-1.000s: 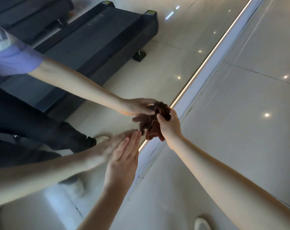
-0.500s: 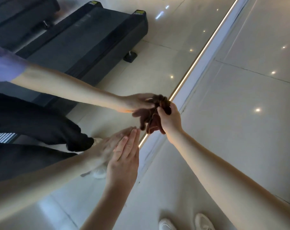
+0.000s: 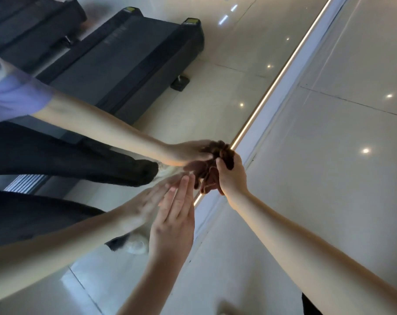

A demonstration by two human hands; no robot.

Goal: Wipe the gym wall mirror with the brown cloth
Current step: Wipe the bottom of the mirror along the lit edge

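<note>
The wall mirror (image 3: 215, 92) fills the left half of the view and meets the floor along a bright strip. My right hand (image 3: 232, 176) grips the bunched brown cloth (image 3: 226, 155) and holds it against the glass near the mirror's bottom edge. My left hand (image 3: 173, 221) lies flat with straight fingers, its fingertips touching the glass just left of the cloth. Both arms and hands show again as reflections in the mirror.
The mirror reflects black treadmills (image 3: 129, 55), dark trousers and white shoes. A lit strip and white ledge (image 3: 281, 87) run along the mirror's base. Glossy pale floor tiles (image 3: 329, 155) spread to the right, with a shoe tip at the bottom edge.
The view has shifted a little. My right hand with the cloth and my flat left hand stay at much the same spots on the glass.
</note>
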